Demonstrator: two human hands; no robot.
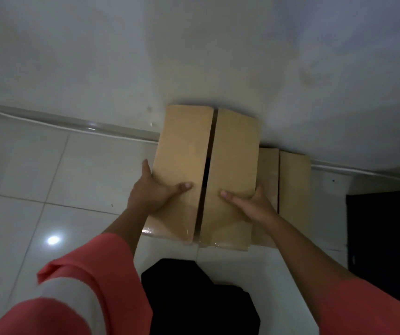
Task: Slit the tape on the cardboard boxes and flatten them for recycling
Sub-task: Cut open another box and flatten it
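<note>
My left hand and right hand grip the box between them, thumbs on top; second box just right of my right hand.

Left sleeve: loose, coral pink, one broad white band. Right sleeve: plain coral pink. Left hand and right hand are bare; lower garment is black.

A plain pale wall fills the far half of the view, dim and faintly blotchy. A glossy grey skirting runs along its foot. The floor is laid with large pale shiny tiles with thin joints. A round light reflection gleams near left. Something black, perhaps a cabinet, stands at the right edge.
</note>
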